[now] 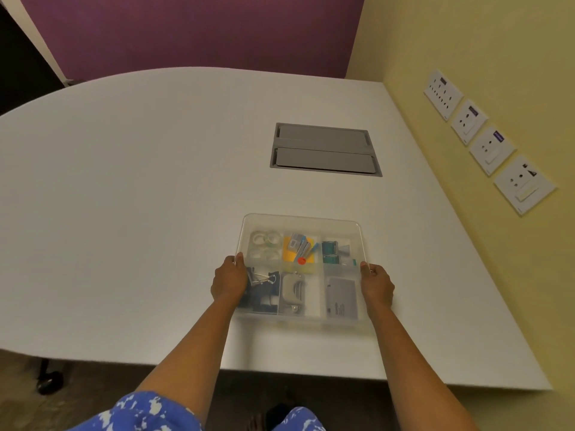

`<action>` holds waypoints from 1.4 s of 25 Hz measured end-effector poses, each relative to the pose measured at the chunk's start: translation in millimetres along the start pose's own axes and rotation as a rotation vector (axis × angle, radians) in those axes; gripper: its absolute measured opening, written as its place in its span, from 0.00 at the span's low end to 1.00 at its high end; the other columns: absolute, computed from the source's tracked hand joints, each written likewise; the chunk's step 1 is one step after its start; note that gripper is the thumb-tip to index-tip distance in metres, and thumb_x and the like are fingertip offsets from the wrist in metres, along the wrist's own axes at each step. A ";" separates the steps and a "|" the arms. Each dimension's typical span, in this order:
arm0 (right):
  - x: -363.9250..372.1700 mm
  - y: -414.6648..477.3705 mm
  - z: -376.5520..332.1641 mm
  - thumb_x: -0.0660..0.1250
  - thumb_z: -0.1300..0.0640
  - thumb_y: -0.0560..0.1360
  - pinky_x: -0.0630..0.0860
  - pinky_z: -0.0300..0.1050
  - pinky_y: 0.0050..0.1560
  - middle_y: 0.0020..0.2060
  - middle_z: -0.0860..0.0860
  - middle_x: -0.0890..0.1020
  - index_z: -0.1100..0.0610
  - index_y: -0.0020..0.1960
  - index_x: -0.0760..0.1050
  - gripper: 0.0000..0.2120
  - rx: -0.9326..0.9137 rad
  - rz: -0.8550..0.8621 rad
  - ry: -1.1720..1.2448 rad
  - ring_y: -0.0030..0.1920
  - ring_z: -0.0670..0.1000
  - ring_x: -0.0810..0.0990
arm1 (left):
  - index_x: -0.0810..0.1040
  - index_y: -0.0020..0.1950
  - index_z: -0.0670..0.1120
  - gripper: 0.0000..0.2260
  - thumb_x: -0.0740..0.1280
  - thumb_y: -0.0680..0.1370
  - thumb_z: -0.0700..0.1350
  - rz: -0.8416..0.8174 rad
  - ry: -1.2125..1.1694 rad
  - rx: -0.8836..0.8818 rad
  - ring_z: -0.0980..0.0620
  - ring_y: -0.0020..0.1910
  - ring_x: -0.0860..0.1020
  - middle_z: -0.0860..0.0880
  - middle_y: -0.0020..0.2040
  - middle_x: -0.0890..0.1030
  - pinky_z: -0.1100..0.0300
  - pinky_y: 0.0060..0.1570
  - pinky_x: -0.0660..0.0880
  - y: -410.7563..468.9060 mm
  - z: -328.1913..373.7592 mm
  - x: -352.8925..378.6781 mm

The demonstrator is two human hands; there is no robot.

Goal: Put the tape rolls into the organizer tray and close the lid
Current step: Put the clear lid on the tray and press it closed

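The organizer tray [301, 320] sits on the near right part of a white table [124, 213], close to its front edge. The clear tape rolls [265, 244] lie in its far-left compartment. A clear lid [303, 219] lies over the tray; whether it is fully seated cannot be told.

The left hand [228, 283] grips the lid's left edge and the right hand [376, 286] grips its right edge. Each thumb rests on top of the rim, and the other fingers curl out of sight below.

Through the lid, the far middle compartment shows yellow notes [289, 251] with small packets on them. The far right one holds teal items [329, 247]. In the near row are black binder clips [263, 279] on the left, a pale grey tool [292, 290] in the middle and a grey box [340, 298] on the right.

A grey hatch [323, 149] is set into the table beyond the tray. White socket plates [491, 150] line the yellow wall [466, 42] on the right, and a purple wall [186, 32] stands behind the table.
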State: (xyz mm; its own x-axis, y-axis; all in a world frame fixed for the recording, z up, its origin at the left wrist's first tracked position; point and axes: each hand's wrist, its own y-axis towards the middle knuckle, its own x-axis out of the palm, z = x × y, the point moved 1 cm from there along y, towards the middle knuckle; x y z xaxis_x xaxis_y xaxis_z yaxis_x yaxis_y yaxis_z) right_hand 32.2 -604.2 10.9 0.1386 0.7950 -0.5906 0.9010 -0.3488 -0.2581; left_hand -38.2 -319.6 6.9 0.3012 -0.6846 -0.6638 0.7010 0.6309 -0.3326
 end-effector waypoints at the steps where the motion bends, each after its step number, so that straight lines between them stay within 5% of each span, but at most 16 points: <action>1: -1.7 -5.7 2.9 0.57 0.48 0.81 0.72 0.46 0.49 0.57 0.59 0.81 0.60 0.62 0.74 0.18 -0.003 0.006 -0.020 0.56 0.60 0.78 | 0.71 0.67 0.43 0.22 0.49 0.83 0.56 0.003 0.005 0.004 0.38 0.61 0.76 0.40 0.64 0.77 0.46 0.61 0.72 -5.0 -3.9 -0.3; 9: -3.5 -31.7 18.8 0.48 0.43 0.82 0.74 0.50 0.49 0.57 0.61 0.80 0.61 0.61 0.72 0.25 -0.005 -0.004 -0.176 0.55 0.63 0.78 | 0.72 0.65 0.42 0.23 0.48 0.83 0.56 0.026 0.007 0.043 0.37 0.59 0.76 0.39 0.61 0.78 0.47 0.58 0.73 -24.1 -15.8 0.2; 17: -0.1 -35.4 23.7 0.50 0.43 0.82 0.72 0.45 0.41 0.51 0.61 0.82 0.61 0.55 0.74 0.24 -0.085 0.104 -0.213 0.49 0.62 0.81 | 0.74 0.62 0.42 0.22 0.48 0.83 0.55 0.110 0.043 0.085 0.37 0.55 0.79 0.39 0.57 0.81 0.46 0.55 0.75 -26.8 -17.6 4.0; 23: 0.6 -37.3 24.2 0.51 0.43 0.81 0.68 0.36 0.32 0.45 0.59 0.84 0.58 0.44 0.73 0.21 -0.100 0.194 -0.208 0.36 0.54 0.78 | 0.74 0.62 0.41 0.22 0.49 0.83 0.54 0.157 0.075 0.085 0.38 0.54 0.80 0.39 0.57 0.81 0.46 0.56 0.76 -27.2 -16.4 5.9; 29: 1.7 -42.6 20.4 0.58 0.52 0.81 0.75 0.45 0.45 0.57 0.56 0.81 0.57 0.62 0.73 0.13 -0.214 0.255 -0.027 0.53 0.58 0.81 | 0.69 0.68 0.45 0.16 0.56 0.82 0.47 0.224 0.062 0.252 0.40 0.61 0.77 0.42 0.64 0.77 0.44 0.59 0.74 -34.4 -9.9 2.1; 35: 4.4 -72.9 45.3 0.59 0.49 0.80 0.76 0.42 0.50 0.57 0.53 0.79 0.56 0.65 0.72 0.17 0.034 0.130 0.426 0.55 0.53 0.78 | 0.70 0.70 0.49 0.18 0.55 0.82 0.50 0.188 0.335 0.590 0.45 0.75 0.62 0.47 0.75 0.66 0.46 0.73 0.58 -67.9 -16.7 18.8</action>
State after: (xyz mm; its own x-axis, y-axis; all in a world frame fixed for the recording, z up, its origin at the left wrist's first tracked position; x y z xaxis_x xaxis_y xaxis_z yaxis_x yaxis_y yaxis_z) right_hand -51.4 -597.8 -7.4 0.4132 0.8746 -0.2537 0.8518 -0.4698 -0.2319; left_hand -90.9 -369.3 5.8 0.3028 -0.3745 -0.8764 0.9188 0.3592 0.1639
